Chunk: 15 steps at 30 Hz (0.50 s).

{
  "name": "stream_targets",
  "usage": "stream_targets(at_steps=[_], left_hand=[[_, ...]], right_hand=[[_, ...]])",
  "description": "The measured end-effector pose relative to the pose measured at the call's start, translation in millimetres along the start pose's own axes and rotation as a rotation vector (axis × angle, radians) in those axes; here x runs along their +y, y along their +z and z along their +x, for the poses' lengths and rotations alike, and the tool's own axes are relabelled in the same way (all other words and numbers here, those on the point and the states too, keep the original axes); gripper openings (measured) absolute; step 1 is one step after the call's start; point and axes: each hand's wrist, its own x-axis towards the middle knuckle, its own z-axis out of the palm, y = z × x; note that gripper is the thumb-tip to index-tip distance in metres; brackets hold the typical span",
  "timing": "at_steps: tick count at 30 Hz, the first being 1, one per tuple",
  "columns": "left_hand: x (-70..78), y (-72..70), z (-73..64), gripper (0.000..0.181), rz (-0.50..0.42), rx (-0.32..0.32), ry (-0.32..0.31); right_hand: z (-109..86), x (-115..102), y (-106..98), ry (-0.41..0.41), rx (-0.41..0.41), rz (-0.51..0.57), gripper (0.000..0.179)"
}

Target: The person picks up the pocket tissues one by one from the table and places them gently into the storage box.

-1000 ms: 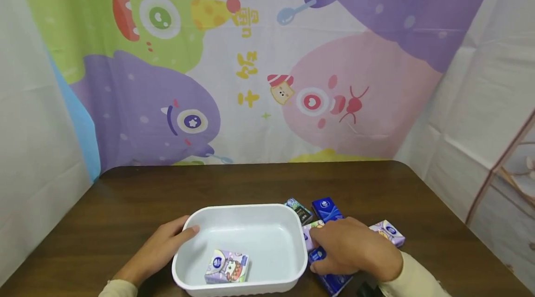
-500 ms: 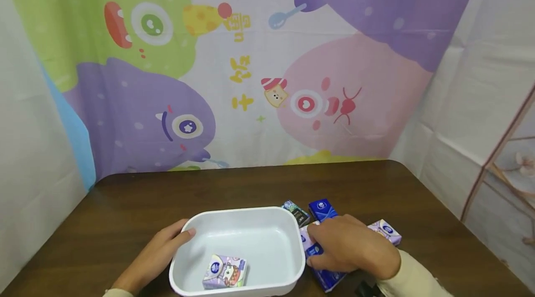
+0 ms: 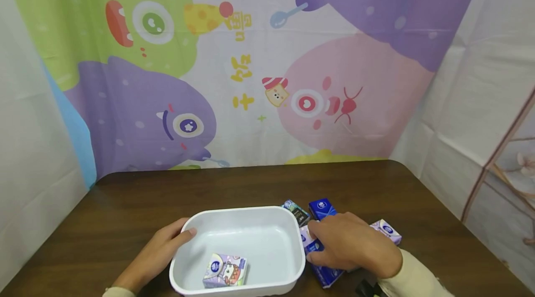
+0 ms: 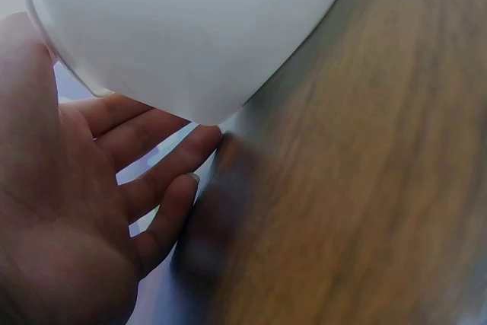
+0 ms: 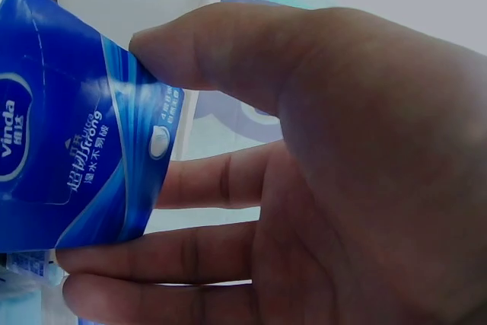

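Observation:
My left hand (image 3: 163, 248) holds the left end of a white plastic basin (image 3: 267, 246), thumb over the rim and fingers against the outer wall. In the left wrist view those fingers (image 4: 144, 135) lie under the basin's corner. My right hand (image 3: 355, 243) pinches a blue Vinda tissue pack (image 5: 53, 112) between thumb and fingers, just right of the basin; the hand hides part of the pack in the head view. A purple cartoon tissue pack (image 3: 225, 271) lies inside the basin. Another purple pack (image 3: 306, 233) sits between the basin's right wall and my right fingers.
Behind my right hand lie a dark patterned pack (image 3: 296, 212) and a second blue pack (image 3: 322, 208). One more purple pack (image 3: 386, 231) is to its right. The brown table (image 3: 242, 188) ends at a cartoon-printed cloth (image 3: 251, 139).
The head view has shifted slightly. Beside the basin, the right hand and the blue tissue pack have moved only a little. The left hand stays on the basin.

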Motion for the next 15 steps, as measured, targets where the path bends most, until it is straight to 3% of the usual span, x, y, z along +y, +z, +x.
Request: stream_targets(at_steps=[4,15], left_hand=[[-1.9,0.0,-1.2,0.041,0.004,-0.006,0.001],[-0.1,-1.8,-0.5,0.038,0.043,-0.002,0.016]], right_hand=[[1.0,0.5,-0.2,0.025,-0.018,0.002,0.036],[1.9,2.0,-4.0,-0.033,0.073,-0.020,0.037]])
